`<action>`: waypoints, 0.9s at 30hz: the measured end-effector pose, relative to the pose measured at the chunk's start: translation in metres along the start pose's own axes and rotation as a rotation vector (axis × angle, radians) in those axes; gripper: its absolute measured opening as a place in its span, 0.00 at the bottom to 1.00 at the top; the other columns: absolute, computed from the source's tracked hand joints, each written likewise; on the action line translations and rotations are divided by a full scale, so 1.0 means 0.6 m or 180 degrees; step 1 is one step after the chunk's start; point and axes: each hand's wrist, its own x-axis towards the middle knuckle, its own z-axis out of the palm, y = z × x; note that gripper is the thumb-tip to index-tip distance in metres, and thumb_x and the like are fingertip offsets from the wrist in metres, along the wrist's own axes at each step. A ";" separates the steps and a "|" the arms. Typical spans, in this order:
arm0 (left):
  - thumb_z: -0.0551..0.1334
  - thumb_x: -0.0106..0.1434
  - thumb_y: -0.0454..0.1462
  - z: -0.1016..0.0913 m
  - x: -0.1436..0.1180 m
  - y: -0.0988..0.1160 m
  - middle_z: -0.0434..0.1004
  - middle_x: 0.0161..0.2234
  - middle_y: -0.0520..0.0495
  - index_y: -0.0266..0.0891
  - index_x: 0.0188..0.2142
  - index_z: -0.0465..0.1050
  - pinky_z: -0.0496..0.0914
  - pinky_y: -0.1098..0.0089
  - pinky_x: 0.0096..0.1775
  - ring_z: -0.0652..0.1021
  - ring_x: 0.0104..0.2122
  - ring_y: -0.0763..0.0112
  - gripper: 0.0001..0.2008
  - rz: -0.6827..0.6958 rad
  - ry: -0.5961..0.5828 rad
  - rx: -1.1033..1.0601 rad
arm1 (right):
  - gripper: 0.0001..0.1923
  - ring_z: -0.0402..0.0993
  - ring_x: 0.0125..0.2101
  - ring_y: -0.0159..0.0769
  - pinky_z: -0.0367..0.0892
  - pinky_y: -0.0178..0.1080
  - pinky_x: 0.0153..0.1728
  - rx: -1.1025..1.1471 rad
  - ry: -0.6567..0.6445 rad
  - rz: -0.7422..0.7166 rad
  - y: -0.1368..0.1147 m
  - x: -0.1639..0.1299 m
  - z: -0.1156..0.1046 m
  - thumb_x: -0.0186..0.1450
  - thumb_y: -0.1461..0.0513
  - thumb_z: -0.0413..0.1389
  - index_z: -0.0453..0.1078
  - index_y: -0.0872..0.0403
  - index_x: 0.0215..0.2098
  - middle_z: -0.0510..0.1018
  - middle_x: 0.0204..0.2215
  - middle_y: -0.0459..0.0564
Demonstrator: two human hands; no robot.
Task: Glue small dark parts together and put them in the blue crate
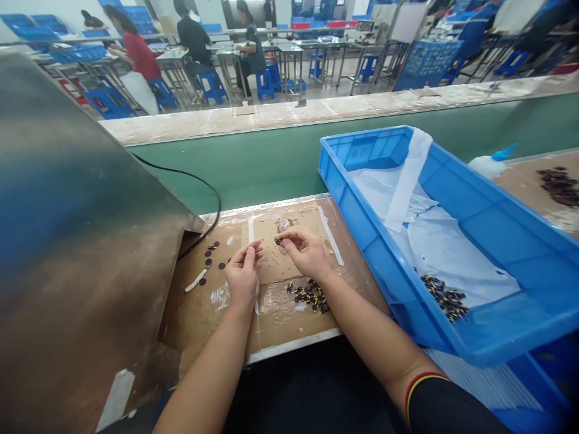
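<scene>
My right hand (304, 248) pinches a small dark round disc (278, 241) between thumb and fingertips, above the cardboard-covered bench. Just left of it is my left hand (244, 271), thumb and fingers drawn together; whatever lies between them is too small to make out. A pile of small dark pieces with yellow parts (312, 295) lies on the bench below my right wrist. Several loose dark discs (208, 254) are scattered left of my left hand, beside a thin pale-handled tool (198, 279).
To the right stands a large blue crate (362, 211) lined with white sheets, holding more dark-and-yellow pieces (446, 298). A metal housing (90, 241) rises at the left, with a black cable (217, 199) near it. Behind runs a green belt (253, 163). People sit at tables beyond.
</scene>
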 end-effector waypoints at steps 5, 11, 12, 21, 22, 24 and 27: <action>0.72 0.54 0.40 -0.001 -0.016 0.017 0.80 0.37 0.42 0.34 0.37 0.79 0.71 0.75 0.35 0.78 0.33 0.73 0.14 -0.0014 0.0064 -0.0175 | 0.11 0.75 0.36 0.34 0.76 0.38 0.36 0.0161 -0.0419 0.0341 -0.079 -0.147 -0.049 0.69 0.57 0.53 0.76 0.50 0.43 0.72 0.39 0.51; 0.71 0.51 0.37 0.007 -0.027 0.030 0.80 0.32 0.48 0.38 0.34 0.78 0.68 0.74 0.30 0.76 0.30 0.71 0.10 0.0048 -0.0145 0.0096 | 0.17 0.72 0.35 0.32 0.71 0.37 0.37 -0.0614 -0.0113 0.1514 -0.081 -0.438 -0.146 0.65 0.62 0.57 0.70 0.48 0.53 0.75 0.39 0.49; 0.71 0.49 0.37 0.008 -0.027 0.028 0.80 0.31 0.47 0.36 0.33 0.78 0.67 0.73 0.30 0.76 0.29 0.70 0.11 0.0083 -0.0138 0.0152 | 0.17 0.73 0.36 0.33 0.71 0.37 0.38 -0.0551 0.0143 0.1827 -0.070 -0.477 -0.172 0.64 0.62 0.58 0.69 0.50 0.52 0.76 0.39 0.50; 0.71 0.42 0.35 0.011 -0.030 0.019 0.79 0.30 0.43 0.31 0.31 0.78 0.66 0.70 0.29 0.75 0.26 0.68 0.15 0.0354 0.0029 0.0365 | 0.10 0.79 0.36 0.38 0.70 0.37 0.39 -0.2369 0.1809 0.3379 0.048 -0.594 -0.439 0.61 0.64 0.54 0.76 0.58 0.37 0.82 0.33 0.53; 0.71 0.42 0.35 0.010 -0.029 0.019 0.79 0.30 0.42 0.31 0.32 0.78 0.66 0.70 0.29 0.75 0.25 0.69 0.15 0.0373 0.0027 0.0383 | 0.09 0.79 0.35 0.39 0.69 0.37 0.39 -0.2515 0.1731 0.3461 0.058 -0.590 -0.454 0.60 0.66 0.55 0.77 0.57 0.35 0.82 0.32 0.53; 0.71 0.42 0.36 0.008 -0.027 0.015 0.79 0.30 0.42 0.32 0.32 0.79 0.66 0.70 0.29 0.74 0.24 0.69 0.16 0.0372 0.0039 0.0427 | 0.07 0.79 0.36 0.40 0.68 0.38 0.40 -0.2822 0.1513 0.3592 0.077 -0.581 -0.473 0.57 0.68 0.56 0.77 0.56 0.31 0.82 0.31 0.52; 0.72 0.42 0.38 0.005 -0.022 0.010 0.79 0.30 0.43 0.33 0.33 0.79 0.66 0.70 0.28 0.73 0.23 0.71 0.18 0.0336 0.0064 0.0529 | 0.07 0.78 0.41 0.43 0.66 0.38 0.41 -0.3213 0.1183 0.3713 0.100 -0.570 -0.483 0.56 0.70 0.58 0.77 0.55 0.28 0.83 0.33 0.53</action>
